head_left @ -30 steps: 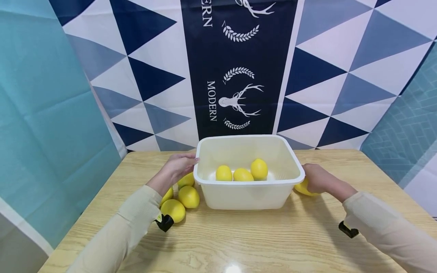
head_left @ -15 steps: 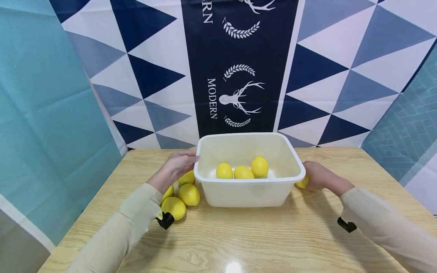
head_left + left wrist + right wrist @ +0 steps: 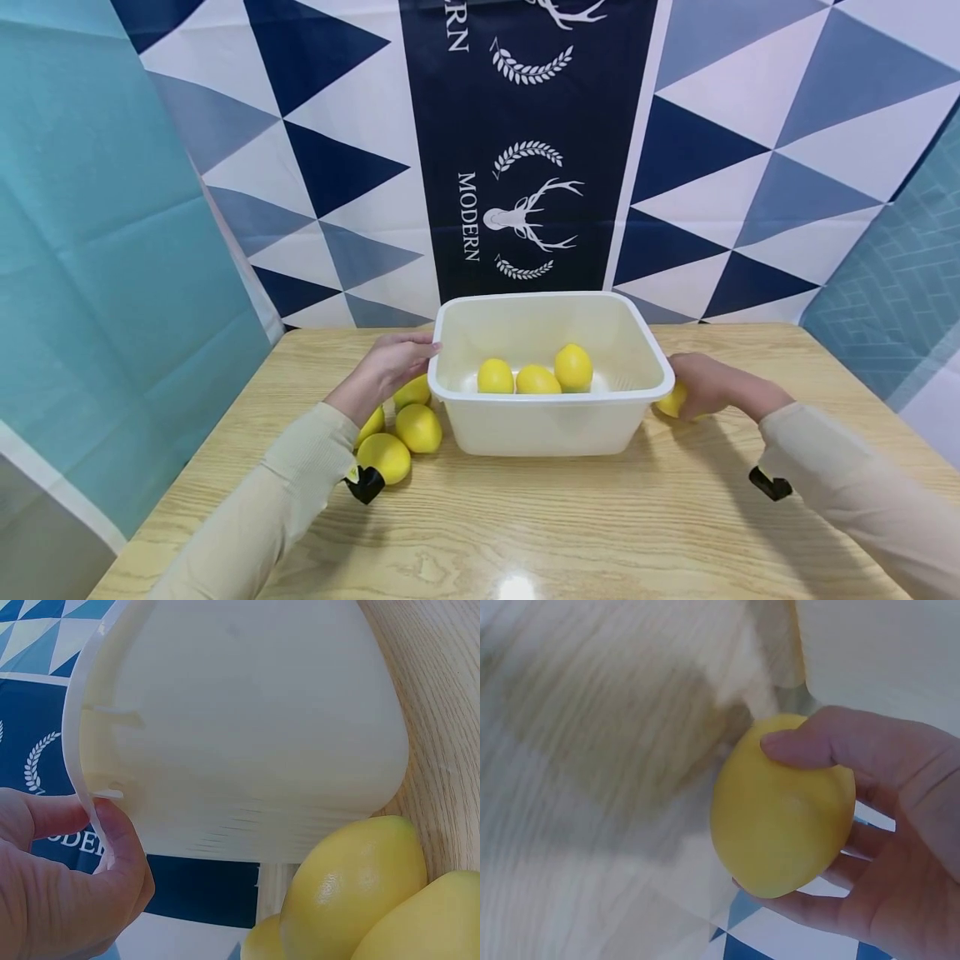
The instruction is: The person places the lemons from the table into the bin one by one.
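Note:
A white plastic bin [image 3: 536, 429] stands on the table with three lemons [image 3: 537, 380] inside. At its left end, my left hand [image 3: 392, 367] pinches the rim between thumb and fingers, as the left wrist view shows on the bin [image 3: 247, 727]. Beyond the bin's right end, my right hand [image 3: 701, 385] grips another lemon [image 3: 780, 817]. In the right wrist view the thumb lies across that lemon and the fingers curl round its other side. Whether it touches the table cannot be told.
Several loose lemons [image 3: 418, 428] cluster on the wooden table [image 3: 480, 525] beside the bin's left end, partly under my left wrist. A patterned cloth [image 3: 345, 192] hangs behind the table's back edge. Blue-green sheets [image 3: 112, 250] hang at both sides.
My left hand stays on the bin's rim. My right hand keeps its lemon, which has turned or shifted slightly within the grip. The bin and the other lemons have not visibly moved.

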Tool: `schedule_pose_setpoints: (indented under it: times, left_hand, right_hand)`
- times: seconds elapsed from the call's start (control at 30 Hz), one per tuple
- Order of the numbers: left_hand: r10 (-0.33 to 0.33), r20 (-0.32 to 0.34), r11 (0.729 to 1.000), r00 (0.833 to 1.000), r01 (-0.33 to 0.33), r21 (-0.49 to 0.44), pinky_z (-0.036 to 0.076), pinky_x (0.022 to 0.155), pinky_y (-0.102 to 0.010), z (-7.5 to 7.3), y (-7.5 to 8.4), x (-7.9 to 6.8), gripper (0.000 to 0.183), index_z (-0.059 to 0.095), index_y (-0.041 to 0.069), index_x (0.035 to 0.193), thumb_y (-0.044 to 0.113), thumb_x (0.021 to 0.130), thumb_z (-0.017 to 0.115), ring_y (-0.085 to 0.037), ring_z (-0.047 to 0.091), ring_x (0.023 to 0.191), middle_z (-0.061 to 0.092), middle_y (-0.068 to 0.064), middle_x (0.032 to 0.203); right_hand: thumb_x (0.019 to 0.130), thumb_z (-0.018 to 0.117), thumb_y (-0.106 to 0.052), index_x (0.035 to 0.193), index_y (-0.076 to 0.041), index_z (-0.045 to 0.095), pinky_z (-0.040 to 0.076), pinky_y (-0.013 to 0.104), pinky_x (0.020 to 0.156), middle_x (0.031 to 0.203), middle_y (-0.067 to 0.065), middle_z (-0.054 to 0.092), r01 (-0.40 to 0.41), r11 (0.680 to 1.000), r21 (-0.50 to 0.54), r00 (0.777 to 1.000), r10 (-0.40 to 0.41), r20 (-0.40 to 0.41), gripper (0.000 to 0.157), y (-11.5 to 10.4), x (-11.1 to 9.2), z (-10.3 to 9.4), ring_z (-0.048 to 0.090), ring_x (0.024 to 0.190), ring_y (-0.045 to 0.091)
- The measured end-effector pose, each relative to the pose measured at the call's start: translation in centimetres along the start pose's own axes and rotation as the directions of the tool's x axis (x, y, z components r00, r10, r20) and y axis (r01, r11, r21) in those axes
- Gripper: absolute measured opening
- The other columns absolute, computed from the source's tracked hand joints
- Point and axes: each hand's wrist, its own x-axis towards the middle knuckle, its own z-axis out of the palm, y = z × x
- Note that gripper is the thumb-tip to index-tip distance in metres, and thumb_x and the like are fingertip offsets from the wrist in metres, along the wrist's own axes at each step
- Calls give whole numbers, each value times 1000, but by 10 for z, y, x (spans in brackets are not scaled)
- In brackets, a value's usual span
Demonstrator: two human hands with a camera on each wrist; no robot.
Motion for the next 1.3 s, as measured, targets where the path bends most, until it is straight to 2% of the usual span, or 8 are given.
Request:
schedule_pose_setpoints:
  times: [0.13,0.23,0.47,0.83,1.3]
  left_hand:
    - [-2,0,1000,1000,2,-2,45,110,-34,0,-1,0,43,49,2,137,10,96,57,-30,50,129,50,-16,140]
    - [-5,-5,1000,1000,5,-2,45,110,-34,0,-1,1,42,49,2,136,11,96,57,-29,51,129,50,-15,140]
    - [-6,-9,1000,1000,6,10,44,111,-34,0,1,0,43,49,3,137,12,96,58,-29,50,130,51,-15,139]
    - [-3,-9,1000,1000,3,13,44,111,-34,1,1,-2,43,48,1,137,12,96,57,-30,50,129,50,-16,141]
    - [0,-18,1000,1000,0,-3,46,109,-33,1,-1,-3,43,49,2,136,11,95,59,-30,51,128,52,-15,137]
  right_hand:
    - [49,83,-6,96,-10,63,42,27,64,82,-4,60,24,1000,-14,1000,-24,-2,51,2,0,-7,46,74,11]
    - [49,84,-4,98,-10,61,44,29,66,86,-2,61,13,999,-29,1000,-13,-14,55,3,0,-11,48,76,13]
    - [49,85,-3,93,-11,59,44,29,65,87,2,61,14,998,-57,998,-17,-55,52,4,-4,-18,50,77,15]
    - [51,82,0,94,-13,59,44,27,65,86,-2,59,22,997,-77,999,-25,-37,51,3,-8,-34,48,77,13]
    - [55,82,-1,98,-13,58,44,25,65,89,-5,56,27,995,-98,999,-28,-17,51,-13,-20,-56,46,78,11]
